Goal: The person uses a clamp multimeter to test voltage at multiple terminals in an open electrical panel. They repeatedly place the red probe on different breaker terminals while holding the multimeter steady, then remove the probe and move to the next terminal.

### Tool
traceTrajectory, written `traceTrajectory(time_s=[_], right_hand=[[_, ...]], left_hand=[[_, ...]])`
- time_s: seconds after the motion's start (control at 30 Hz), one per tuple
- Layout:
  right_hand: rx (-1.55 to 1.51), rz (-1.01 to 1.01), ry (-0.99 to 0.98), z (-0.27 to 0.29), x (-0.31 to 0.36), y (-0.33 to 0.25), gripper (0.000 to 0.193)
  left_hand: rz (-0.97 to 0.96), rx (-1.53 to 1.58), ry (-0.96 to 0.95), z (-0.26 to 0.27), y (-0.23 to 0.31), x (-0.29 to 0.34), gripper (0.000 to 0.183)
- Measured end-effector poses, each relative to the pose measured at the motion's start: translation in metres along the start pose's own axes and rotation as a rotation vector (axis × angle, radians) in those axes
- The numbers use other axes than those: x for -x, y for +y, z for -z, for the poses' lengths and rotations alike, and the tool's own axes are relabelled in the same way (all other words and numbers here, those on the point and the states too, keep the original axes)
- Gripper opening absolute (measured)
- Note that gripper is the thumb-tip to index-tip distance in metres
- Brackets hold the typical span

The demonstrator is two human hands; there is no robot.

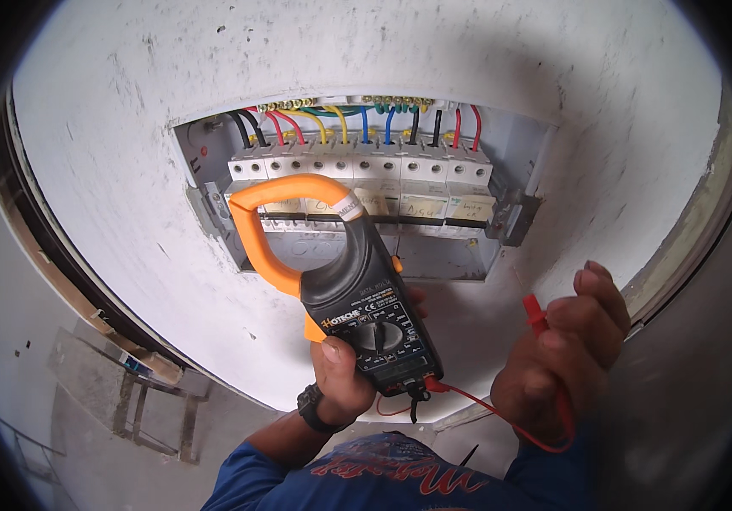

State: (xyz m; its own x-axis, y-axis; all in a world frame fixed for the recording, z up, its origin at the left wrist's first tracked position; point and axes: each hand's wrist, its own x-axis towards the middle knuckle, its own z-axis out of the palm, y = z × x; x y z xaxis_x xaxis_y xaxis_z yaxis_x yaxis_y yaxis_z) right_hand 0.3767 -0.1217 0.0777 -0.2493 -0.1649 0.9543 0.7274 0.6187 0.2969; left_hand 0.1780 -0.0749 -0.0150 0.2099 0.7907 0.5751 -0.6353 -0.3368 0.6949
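Note:
My left hand (344, 375) grips a black and orange clamp meter (374, 315) by its body, thumb on the front beside the dial. The orange jaw (268, 255) is closed and overlaps part of the breaker panel behind it. From the meter's lower end a red test lead (489, 404) loops across to my right hand (566, 349). That hand has its fingers curled around a red probe (535, 315), whose upper end sticks out past the fingers. Beyond the meter, a row of white circuit breakers (413, 175) sits in the recessed panel box.
Black, red, yellow and blue wires (390, 126) enter the breakers from above, below a brass terminal strip (289, 105). Around the box is a smudged white wall (621, 162). A wooden stand (161, 404) is on the floor at the lower left.

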Motion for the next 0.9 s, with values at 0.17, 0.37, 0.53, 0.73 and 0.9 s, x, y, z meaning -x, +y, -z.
traceTrajectory(time_s=[0.17,0.37,0.53,0.73,0.9], right_hand=[[-0.063,-0.428,-0.01,0.001,0.068,-0.039,0.016],[-0.558,-0.992,-0.183,-0.02,0.119,-0.075,0.016],[-0.874,-1.149,-0.41,-0.028,0.125,-0.092,0.017],[-1.063,-1.241,-0.433,-0.04,0.135,-0.098,0.019],[-0.993,-1.151,-0.371,-0.051,0.138,-0.109,0.021]], left_hand=[[0.088,0.019,-0.052,0.007,0.005,0.01,0.118],[-0.07,-0.066,-0.092,0.016,0.004,0.019,0.114],[0.007,0.006,-0.123,0.018,-0.001,0.03,0.111],[-0.016,0.07,-0.104,0.03,0.001,0.04,0.111],[0.04,-0.055,-0.163,0.037,0.012,0.051,0.113]])
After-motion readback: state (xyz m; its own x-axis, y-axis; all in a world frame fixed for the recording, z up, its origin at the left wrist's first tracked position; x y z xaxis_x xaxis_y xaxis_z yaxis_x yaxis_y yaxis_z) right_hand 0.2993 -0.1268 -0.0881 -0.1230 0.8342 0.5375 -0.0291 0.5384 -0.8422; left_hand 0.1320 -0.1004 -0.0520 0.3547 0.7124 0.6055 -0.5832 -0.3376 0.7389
